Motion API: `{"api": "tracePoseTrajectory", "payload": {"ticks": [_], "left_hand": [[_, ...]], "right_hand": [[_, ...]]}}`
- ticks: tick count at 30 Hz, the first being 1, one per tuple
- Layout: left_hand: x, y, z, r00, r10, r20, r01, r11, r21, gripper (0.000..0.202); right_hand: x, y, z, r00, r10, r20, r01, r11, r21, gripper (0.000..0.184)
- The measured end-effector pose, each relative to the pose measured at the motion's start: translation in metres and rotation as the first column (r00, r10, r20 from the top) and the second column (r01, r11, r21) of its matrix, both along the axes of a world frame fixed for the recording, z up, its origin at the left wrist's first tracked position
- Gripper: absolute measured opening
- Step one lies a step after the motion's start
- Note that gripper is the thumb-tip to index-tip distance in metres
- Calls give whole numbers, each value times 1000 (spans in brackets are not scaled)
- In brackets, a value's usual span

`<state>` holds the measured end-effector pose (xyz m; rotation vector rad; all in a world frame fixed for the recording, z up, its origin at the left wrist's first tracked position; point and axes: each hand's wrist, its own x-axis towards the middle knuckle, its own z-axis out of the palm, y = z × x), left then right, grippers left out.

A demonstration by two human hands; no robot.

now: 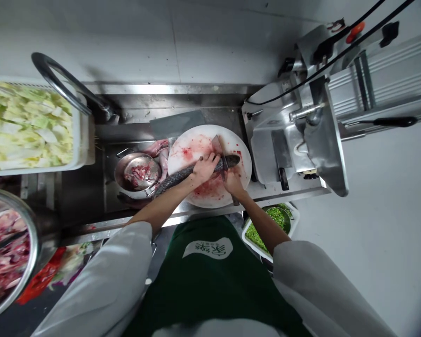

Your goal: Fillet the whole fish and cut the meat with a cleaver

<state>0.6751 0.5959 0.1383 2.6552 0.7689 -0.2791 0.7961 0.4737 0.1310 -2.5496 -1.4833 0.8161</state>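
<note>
A dark whole fish [182,175] lies across a round white cutting board [196,140] smeared with blood. My left hand [204,167] is closed over the fish's body and presses it down near the head end. My right hand [232,181] grips the handle of a cleaver [218,146], whose blade stands on the fish just right of my left hand. The fish's tail hangs off the board's left edge toward the sink.
A metal bowl [121,168] with red scraps sits in the sink left of the board. A white crate of chopped cabbage [28,124] is at far left, a steel pot of meat [33,234] below it. A meat slicer [301,135] stands right; chopped greens tub [254,234] near my right elbow.
</note>
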Motion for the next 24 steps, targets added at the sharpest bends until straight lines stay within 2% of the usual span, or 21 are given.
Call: {"api": "tracePoseTrajectory", "payload": {"ticks": [5,8,11,13,17,21,24], "left_hand": [[10,3,-1,998,-34,-52,33,999,-21,62],[13,4,1,993,-17,-113,12,999,-42,59],[15,5,5,989,41,-145,-47,998,-36,57],[15,8,7,988,54,-147,-60,997,-41,63],[13,11,9,992,-26,-127,16,997,-77,78],[8,3,8,989,-111,-96,108,994,-33,63],[0,-3,8,992,-102,-68,103,995,3,57]], "right_hand": [[6,21,4,998,-56,-33,56,998,-11,33],[11,29,7,998,-57,-26,57,998,2,32],[7,17,9,996,-87,-1,87,996,-9,34],[1,1,8,996,-90,-17,89,996,-16,36],[-8,-16,7,995,-69,-66,69,998,-8,39],[-2,7,7,992,-121,-32,121,993,-14,37],[10,29,9,988,-157,0,157,988,-5,33]]}}
